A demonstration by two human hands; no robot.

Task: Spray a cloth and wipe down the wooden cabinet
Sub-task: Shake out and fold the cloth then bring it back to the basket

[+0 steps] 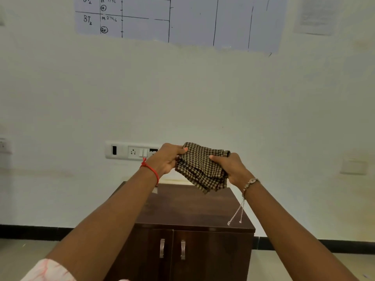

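A brown and tan checked cloth (pixel 203 165), folded into layers, is held up in the air above the back of the cabinet. My left hand (pixel 167 159) grips its left edge and my right hand (pixel 230 167) grips its right side. Below stands the dark wooden cabinet (pixel 192 207) with a glossy top and two doors with metal handles (pixel 172 249). No spray bottle is in view.
The cabinet stands against a pale wall with a switch and socket panel (pixel 129 151) just behind my left hand. A large hand-drawn chart (pixel 182 19) hangs higher up. Black skirting (pixel 30 232) runs along the floor on both sides.
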